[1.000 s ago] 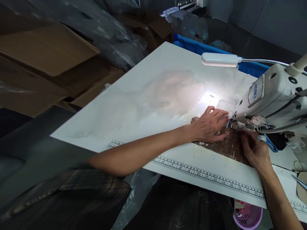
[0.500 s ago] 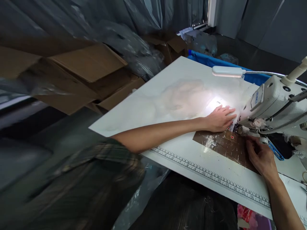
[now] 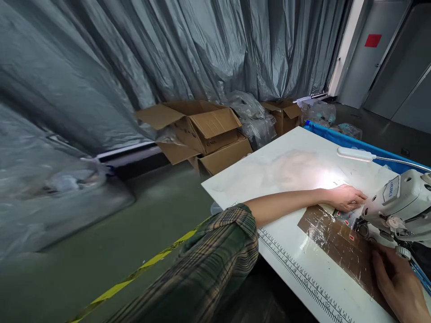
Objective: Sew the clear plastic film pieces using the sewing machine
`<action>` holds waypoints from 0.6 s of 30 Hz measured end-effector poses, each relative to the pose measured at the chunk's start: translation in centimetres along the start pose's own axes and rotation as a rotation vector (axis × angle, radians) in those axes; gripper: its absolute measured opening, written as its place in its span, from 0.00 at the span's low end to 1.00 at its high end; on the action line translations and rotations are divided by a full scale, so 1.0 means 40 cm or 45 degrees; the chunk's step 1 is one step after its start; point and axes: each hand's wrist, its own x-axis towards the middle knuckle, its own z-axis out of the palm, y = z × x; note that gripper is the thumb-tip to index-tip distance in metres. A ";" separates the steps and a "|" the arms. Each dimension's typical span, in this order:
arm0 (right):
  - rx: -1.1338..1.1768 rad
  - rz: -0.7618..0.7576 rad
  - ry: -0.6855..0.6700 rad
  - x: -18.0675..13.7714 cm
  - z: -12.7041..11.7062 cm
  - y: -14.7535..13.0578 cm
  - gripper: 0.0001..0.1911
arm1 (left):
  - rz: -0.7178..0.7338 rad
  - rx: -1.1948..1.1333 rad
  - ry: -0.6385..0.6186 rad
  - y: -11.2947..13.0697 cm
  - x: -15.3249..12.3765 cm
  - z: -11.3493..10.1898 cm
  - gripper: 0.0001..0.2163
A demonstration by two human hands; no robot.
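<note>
My left hand (image 3: 345, 198) lies flat with fingers stretched out on the white table (image 3: 256, 179), beside the head of a white sewing machine (image 3: 400, 202), under the glare of its lamp (image 3: 356, 154). Its fingertips rest on small clear pieces with red marks (image 3: 346, 217) near the needle. My right hand (image 3: 399, 282) rests at the lower right on a brown taped patch (image 3: 340, 244) of the table, fingers partly curled below the machine head; whether it holds anything is hidden.
A printed ruler (image 3: 303, 282) runs along the table's near edge. Open cardboard boxes (image 3: 198, 128) and plastic bags stand on the floor behind. Grey plastic sheeting (image 3: 151, 54) hangs as a wall. Yellow tape (image 3: 134, 278) marks the green floor. A blue bin edge (image 3: 353, 141) lies behind the table.
The camera has swung up and to the left, so the hands now sit at the right edge. My left hand has slid farther from me, toward the lamp's glare. My right hand stays by the machine.
</note>
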 end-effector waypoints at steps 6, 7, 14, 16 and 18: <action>-0.053 -0.069 -0.149 0.008 -0.006 0.045 0.26 | 0.018 0.125 0.022 0.004 -0.002 0.011 0.15; -0.068 -0.096 -0.133 0.009 -0.006 0.048 0.26 | 0.029 0.136 0.012 0.001 0.002 0.017 0.16; 0.061 -0.514 -0.013 0.015 -0.019 -0.037 0.18 | 0.027 0.247 0.191 0.003 -0.014 0.032 0.15; 0.152 -0.612 -0.074 -0.003 -0.035 -0.080 0.14 | -0.028 0.276 0.227 0.018 -0.056 0.010 0.15; 0.216 -0.572 -0.106 -0.037 -0.054 -0.115 0.14 | -0.139 0.283 0.205 0.026 -0.118 -0.022 0.14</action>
